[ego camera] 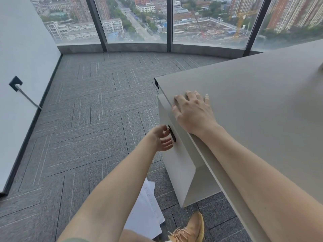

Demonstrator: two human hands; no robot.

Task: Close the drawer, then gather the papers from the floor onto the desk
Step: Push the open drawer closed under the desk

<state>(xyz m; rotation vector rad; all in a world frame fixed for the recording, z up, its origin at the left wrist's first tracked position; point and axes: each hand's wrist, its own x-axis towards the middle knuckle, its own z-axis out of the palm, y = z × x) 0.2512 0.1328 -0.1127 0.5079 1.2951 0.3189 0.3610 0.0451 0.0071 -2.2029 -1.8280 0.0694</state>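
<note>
The beige desk (253,95) fills the right side. Below its left edge sits the drawer unit (178,163), its front carrying a dark lock plate (172,135). My left hand (161,138) is at that plate, thumb and forefinger pinched on a small key or knob at its top. My right hand (192,110) lies flat on the desk's left edge, fingers spread, holding nothing. Several white papers (148,208) lie overlapping on the carpet under my left forearm, partly hidden by it.
Grey patterned carpet (87,119) stretches left to a white wall with a black socket and cable (16,83). Floor-to-ceiling windows (136,20) close off the far side. My tan sneaker (191,229) stands beside the papers near the drawer unit.
</note>
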